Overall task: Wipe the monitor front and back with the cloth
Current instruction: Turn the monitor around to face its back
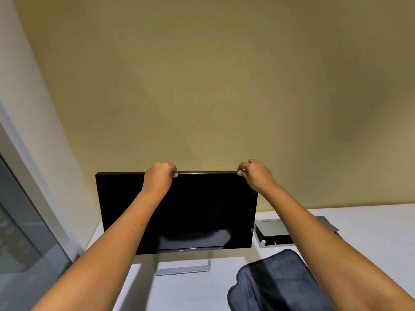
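A black monitor with a dark screen faces me on a silver stand, standing on a white desk. My left hand grips the monitor's top edge left of the middle, fingers curled over the back. My right hand grips the top right corner the same way. A dark blue-grey cloth lies flat on the desk at the lower right, partly under my right forearm; neither hand touches it.
An open grey cable box with a small red light is set into the desk right of the monitor. A tan wall rises close behind. A glass panel with a pale frame borders the left.
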